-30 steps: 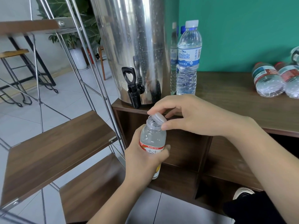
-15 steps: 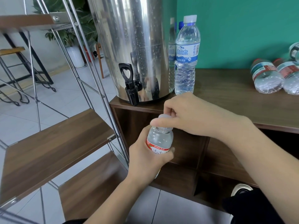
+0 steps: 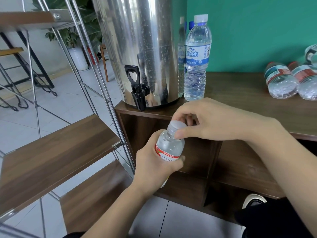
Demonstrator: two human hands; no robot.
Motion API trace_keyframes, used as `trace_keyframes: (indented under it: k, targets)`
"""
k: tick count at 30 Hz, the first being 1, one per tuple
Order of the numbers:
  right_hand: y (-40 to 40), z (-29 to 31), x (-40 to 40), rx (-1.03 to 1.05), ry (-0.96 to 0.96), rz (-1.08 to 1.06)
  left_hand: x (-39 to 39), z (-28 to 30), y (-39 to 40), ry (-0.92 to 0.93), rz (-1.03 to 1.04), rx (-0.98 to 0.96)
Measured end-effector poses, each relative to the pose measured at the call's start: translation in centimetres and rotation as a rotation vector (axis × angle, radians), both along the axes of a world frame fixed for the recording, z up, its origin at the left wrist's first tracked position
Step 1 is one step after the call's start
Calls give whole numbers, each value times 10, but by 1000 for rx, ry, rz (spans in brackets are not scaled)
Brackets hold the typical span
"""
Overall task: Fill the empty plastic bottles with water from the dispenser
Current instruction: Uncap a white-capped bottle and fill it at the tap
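A person's left hand [image 3: 154, 162], forearm rising from six o'clock, wraps its fingers around a small clear plastic bottle with a red-and-white label [image 3: 169, 148], held upright in front of the dark wooden table [image 3: 240, 100]. The right hand [image 3: 211, 121], reaching in from four o'clock, pinches the bottle's translucent white cap [image 3: 176, 125] between thumb and curled fingers. At eleven o'clock of the bottle stands the stainless steel water dispenser [image 3: 140, 48] with its black tap [image 3: 137, 90].
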State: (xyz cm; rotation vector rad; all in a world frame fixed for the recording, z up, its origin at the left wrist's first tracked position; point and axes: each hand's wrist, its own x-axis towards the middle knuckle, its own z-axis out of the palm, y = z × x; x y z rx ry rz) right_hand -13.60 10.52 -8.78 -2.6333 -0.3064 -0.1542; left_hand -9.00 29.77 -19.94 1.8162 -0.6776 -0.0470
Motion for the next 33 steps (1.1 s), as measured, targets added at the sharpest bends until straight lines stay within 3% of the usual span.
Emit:
trace_keyframes:
  k: [8, 12, 16, 24, 30, 33]
  targets:
    - [10, -7, -3, -381, -227, -213, 0, 3, 1, 6, -79, 39]
    - [7, -10, -8, -303, -266, -92, 4, 9, 2, 44, -183, 82]
    - [7, -12, -12, -225, -228, -122, 2, 13, -1, 19, -253, 136]
    - [12, -25, -11, -221, -173, -357, -21, 5, -21, -98, -14, 26]
    - [-8, -21, -25, -26, -285, -355, -26, 10, -32, 1, -22, 69]
    - [-29, -19, -32, -44, -326, -440, -26, 25, -40, 34, 2, 86]
